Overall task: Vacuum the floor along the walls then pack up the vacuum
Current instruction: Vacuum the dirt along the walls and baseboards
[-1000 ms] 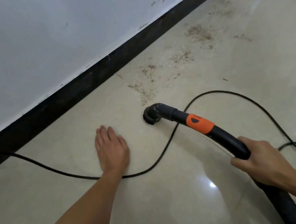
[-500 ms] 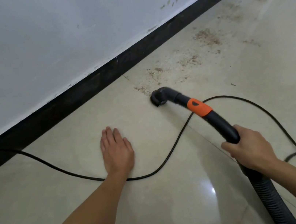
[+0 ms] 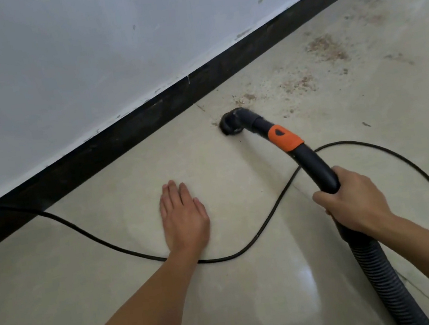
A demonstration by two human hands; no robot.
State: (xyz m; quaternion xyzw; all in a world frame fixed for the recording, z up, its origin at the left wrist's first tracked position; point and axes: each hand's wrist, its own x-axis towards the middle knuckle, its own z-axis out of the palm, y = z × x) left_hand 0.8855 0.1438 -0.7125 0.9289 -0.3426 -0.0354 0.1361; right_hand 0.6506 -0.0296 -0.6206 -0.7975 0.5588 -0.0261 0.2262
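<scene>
While the right hand [image 3: 352, 201] wraps the black vacuum wand [image 3: 317, 166], its round nozzle [image 3: 231, 126] meets gritty brown debris [image 3: 325, 48] near the dark baseboard [image 3: 120, 137]. Left hand [image 3: 184, 219] lies flat, empty, on glossy tile [image 3: 257, 309]. Wall-edge vacuuming appears underway; next, likely a push rightward, clear of the power cord [image 3: 271, 217].

The scene is evenly and softly lit by diffuse light; no hard shadows are cast. A white glare patch is seen on the glossy floor [image 3: 306, 273] at five o'clock, with a fainter sheen spread around it. The wall [image 3: 80, 57] is rendered bluish-grey. The skirting line is bowed by wide-angle distortion. Slight softness is noted toward the one o'clock corner.
</scene>
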